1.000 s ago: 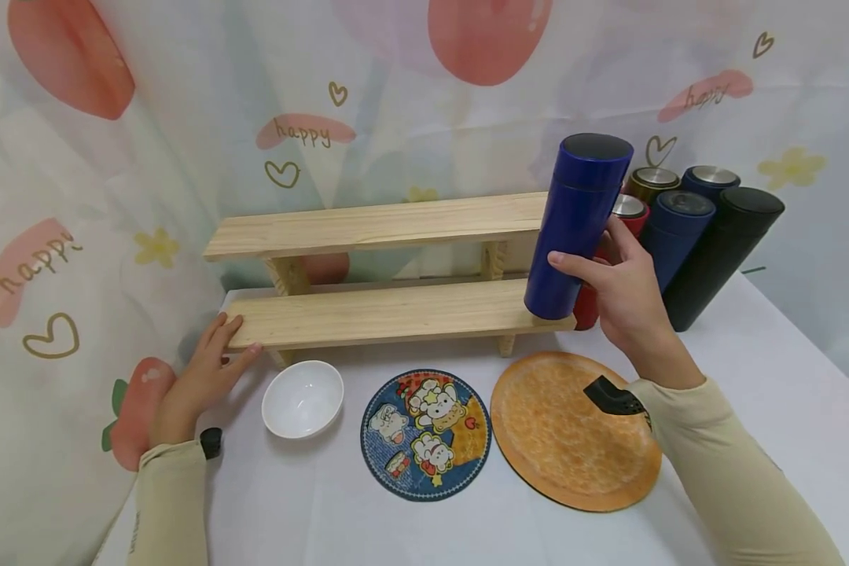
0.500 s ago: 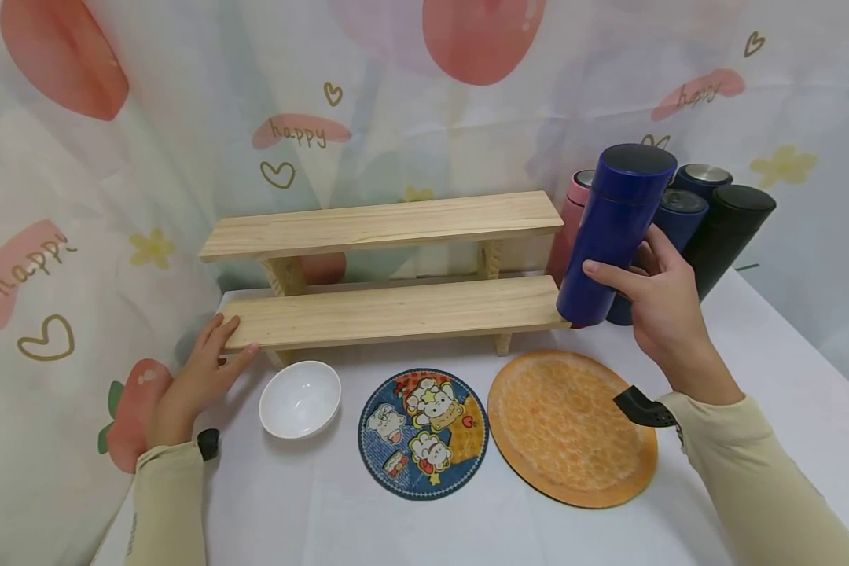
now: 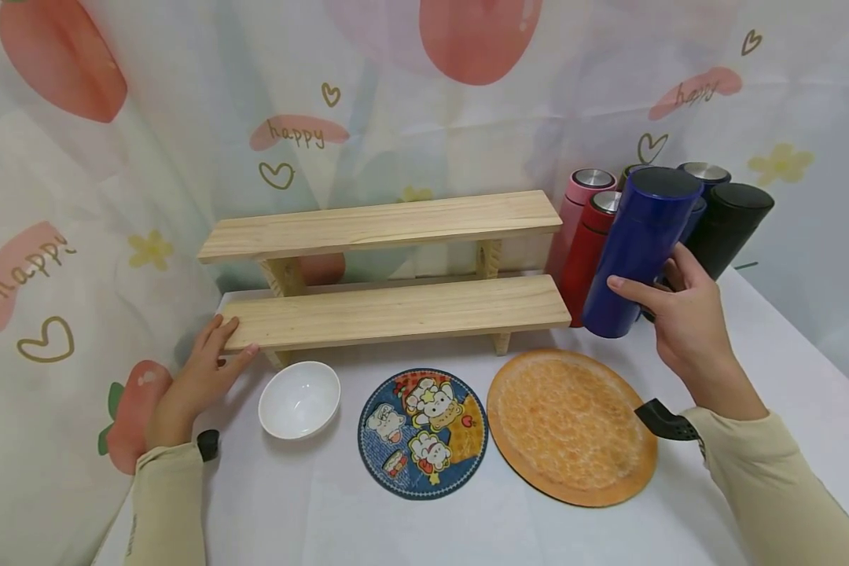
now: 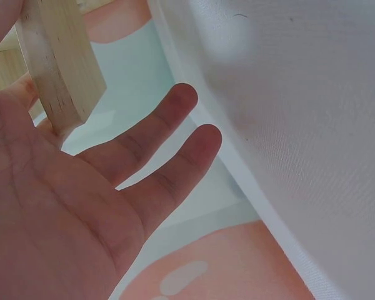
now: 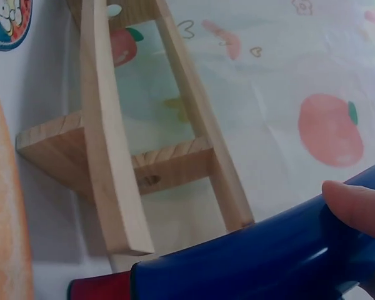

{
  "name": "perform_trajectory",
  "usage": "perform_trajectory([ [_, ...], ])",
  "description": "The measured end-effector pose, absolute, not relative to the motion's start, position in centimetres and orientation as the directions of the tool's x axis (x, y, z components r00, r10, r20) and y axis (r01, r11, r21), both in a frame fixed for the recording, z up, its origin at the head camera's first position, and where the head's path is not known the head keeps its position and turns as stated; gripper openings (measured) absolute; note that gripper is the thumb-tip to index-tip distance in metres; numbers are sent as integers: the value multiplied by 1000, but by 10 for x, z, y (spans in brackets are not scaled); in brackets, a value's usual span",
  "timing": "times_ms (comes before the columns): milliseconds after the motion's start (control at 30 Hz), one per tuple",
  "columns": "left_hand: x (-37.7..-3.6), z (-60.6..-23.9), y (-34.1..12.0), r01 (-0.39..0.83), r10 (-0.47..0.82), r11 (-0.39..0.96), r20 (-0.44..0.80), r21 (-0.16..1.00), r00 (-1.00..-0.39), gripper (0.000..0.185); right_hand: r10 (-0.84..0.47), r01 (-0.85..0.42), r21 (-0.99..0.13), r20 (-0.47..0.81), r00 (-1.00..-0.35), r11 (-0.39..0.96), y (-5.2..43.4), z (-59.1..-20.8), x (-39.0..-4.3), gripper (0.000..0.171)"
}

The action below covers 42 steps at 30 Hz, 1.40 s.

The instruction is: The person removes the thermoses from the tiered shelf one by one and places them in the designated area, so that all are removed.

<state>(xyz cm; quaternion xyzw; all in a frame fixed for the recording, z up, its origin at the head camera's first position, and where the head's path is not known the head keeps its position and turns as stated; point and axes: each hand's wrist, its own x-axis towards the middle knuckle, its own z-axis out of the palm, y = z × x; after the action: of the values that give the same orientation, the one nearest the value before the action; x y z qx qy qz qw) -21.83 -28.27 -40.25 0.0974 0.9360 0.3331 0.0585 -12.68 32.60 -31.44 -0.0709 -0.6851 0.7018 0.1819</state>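
Curled round the lower half of a blue flask (image 3: 638,251), thumb in front and fingers (image 3: 672,271) behind: the right hand (image 3: 686,326), holding it tilted, base clear of the table and just off the right end of the lower shelf board (image 3: 396,313), above the far edge of the orange plate (image 3: 569,424). Seen in the right wrist view as a blue barrel (image 5: 256,262) with a thumb tip (image 5: 356,209) pressed on it, the shelf's end grain just beside. Right behind the lifted flask, a standing cluster against the backdrop: pink flask (image 3: 580,212), red flask (image 3: 590,251), black flask (image 3: 729,224) and one more dark blue flask (image 3: 703,177) partly hidden. At the other end, fingers nearly straight and gripping nothing: the left hand (image 3: 198,377), fingertips resting on the left corner of the lower board, palm open in the left wrist view (image 4: 69,206) beside the wooden edge (image 4: 59,69). Farther out along the front of the white table (image 3: 396,527): a white bowl (image 3: 300,397), a round cartoon mat (image 3: 424,432), then the plate. Above the lower board, the upper shelf board (image 3: 382,224); all round, a curtain (image 3: 113,157) printed with fruit, hearts and "happy".
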Motion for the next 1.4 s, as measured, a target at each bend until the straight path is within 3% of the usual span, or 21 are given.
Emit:
perform_trajectory([
  [433,-215,-400,-284,130,212,745,-47,654,-976,87,344,-65,-998,66,-937,13,336,-341,-135,97],
  [1400,-218,-402,-282,140,220,747,-42,650,-975,87,310,-12,-1000,12,-951,2,341,-372,-139,99],
])
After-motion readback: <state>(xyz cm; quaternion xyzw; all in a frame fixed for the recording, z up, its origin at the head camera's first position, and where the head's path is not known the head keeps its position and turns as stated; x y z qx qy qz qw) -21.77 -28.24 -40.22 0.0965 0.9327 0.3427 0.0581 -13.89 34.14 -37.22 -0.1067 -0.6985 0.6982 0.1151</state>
